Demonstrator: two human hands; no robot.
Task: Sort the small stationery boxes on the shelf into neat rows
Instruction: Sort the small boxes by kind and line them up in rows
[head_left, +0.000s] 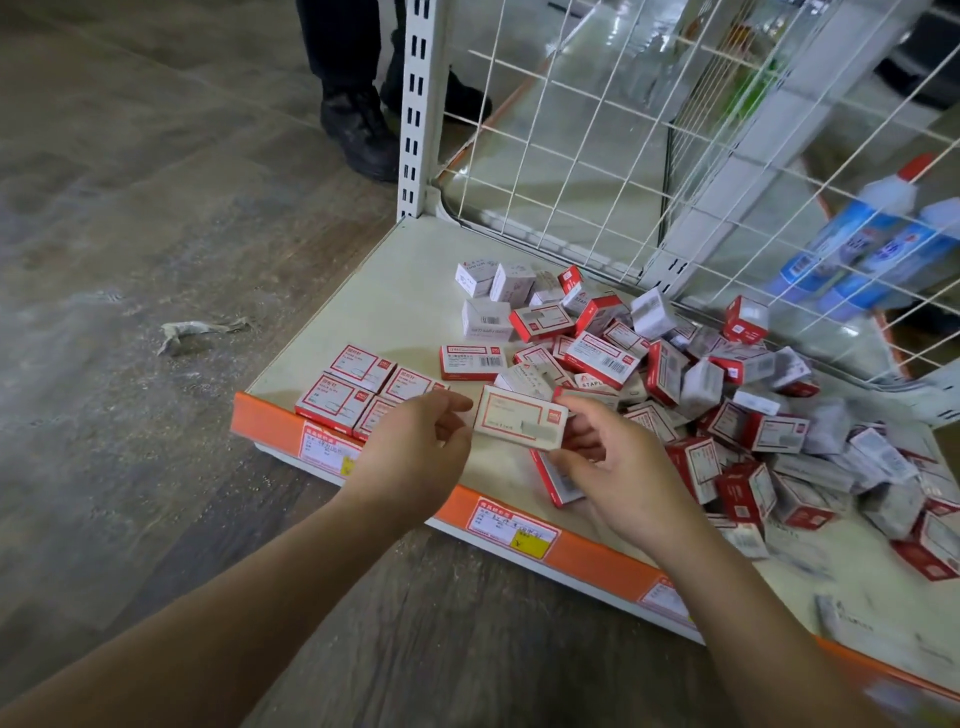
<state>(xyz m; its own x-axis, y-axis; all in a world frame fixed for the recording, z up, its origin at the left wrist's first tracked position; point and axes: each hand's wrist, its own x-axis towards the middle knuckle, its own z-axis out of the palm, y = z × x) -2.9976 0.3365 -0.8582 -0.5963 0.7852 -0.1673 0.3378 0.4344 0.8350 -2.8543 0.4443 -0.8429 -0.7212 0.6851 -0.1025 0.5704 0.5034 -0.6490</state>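
A low cream shelf (395, 312) with an orange front strip carries many small red-and-white stationery boxes. Several lie flat in a neat block (358, 387) at the front left corner. A jumbled heap (727, 410) covers the middle and right. My right hand (618, 467) pinches a flat white box with a red frame (519, 415) by its right end, just above the shelf. My left hand (421, 447) hovers beside that box's left end with fingers loosely curled, holding nothing, partly covering the neat block.
White wire mesh (675, 130) backs the shelf, with a slotted upright post (421, 104) at the left corner. Blue-and-white bottles (872, 249) hang at the right. A person's dark shoes (363, 130) stand behind the post. Crumpled paper (197, 332) lies on the floor.
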